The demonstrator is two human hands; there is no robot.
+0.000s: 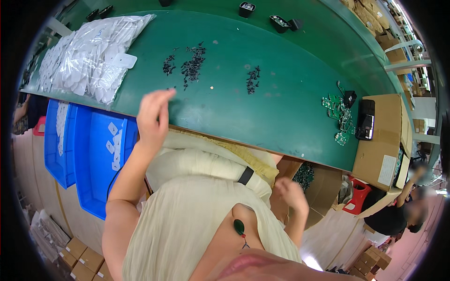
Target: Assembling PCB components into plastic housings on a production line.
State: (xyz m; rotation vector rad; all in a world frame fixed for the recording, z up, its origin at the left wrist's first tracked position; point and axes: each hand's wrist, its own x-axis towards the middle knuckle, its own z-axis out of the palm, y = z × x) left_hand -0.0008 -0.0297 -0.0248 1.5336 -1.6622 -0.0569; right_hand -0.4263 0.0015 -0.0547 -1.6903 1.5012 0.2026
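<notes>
My left hand is over the near edge of the green table. Its fingers stretch to the right with the thumb apart, and I see nothing held in it. Just past the fingertips lie a few tiny black parts. Farther back are two loose piles of small black parts, a smaller pile and a larger pile. Another black pile lies farther right. My right hand is below the table edge, beside an open carton holding dark green pieces. Motion smears its fingers.
A clear bag of white plastic pieces covers the table's left end. Blue bins stand below it. Green circuit boards lie near a cardboard box at the right. Small black trays sit along the back. A person is at right.
</notes>
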